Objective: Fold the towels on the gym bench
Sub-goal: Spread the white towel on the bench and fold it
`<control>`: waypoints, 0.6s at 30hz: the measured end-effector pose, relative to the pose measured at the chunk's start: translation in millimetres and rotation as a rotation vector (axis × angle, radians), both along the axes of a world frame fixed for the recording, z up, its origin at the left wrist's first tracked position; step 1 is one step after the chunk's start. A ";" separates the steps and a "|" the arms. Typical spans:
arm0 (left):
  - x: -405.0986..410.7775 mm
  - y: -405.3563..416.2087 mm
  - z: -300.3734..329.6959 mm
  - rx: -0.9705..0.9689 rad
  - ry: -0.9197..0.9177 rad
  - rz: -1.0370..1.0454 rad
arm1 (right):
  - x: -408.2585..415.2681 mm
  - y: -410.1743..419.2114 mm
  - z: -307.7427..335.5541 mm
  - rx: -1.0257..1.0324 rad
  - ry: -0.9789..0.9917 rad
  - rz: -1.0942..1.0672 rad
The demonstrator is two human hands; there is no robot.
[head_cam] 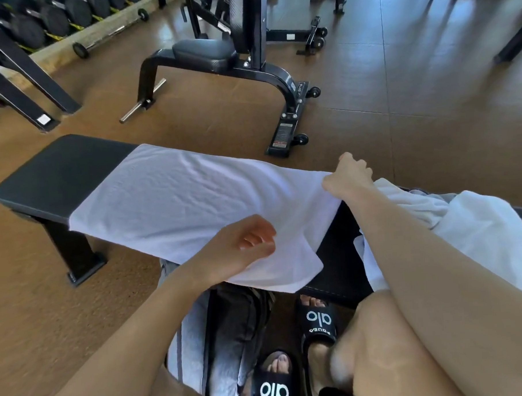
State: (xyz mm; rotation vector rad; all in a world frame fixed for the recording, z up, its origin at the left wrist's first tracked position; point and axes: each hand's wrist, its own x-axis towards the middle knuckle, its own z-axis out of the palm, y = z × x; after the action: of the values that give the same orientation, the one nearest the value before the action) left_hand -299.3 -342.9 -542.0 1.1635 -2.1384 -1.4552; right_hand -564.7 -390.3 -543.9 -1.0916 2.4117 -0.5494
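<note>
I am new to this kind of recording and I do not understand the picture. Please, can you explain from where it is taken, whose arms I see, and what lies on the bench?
There is no machine here. A camera worn on a person's head looks forward and down, so the two bare arms are the person's own. A black gym bench stands crosswise in front, with a white towel spread along it. The right hand pinches the towel's far corner; the left hand grips its near edge, which hangs over the bench side. More white towels lie heaped at the right end. Below are the person's feet in black slides.
</note>
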 end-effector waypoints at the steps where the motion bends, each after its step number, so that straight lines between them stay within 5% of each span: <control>1: 1.5 -2.3 -6.2 -0.083 -0.051 0.015 | 2.3 -1.1 0.4 0.019 0.046 0.028; 5: -2.2 1.4 -29.4 -0.428 -0.308 -0.189 | 7.7 -2.7 0.7 0.052 0.116 0.134; 9: -24.2 19.5 -39.8 -0.817 -0.345 -0.389 | 4.9 1.6 -6.2 0.096 0.150 0.139; 18: -49.8 29.2 -43.4 -0.885 -0.263 -0.562 | -1.6 6.9 -10.4 0.139 0.235 0.192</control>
State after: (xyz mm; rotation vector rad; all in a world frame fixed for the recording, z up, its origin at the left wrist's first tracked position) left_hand -349.2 -313.7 -585.4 0.4437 -2.9446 -0.3331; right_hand -566.3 -383.4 -554.3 -1.3718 2.4592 -0.1959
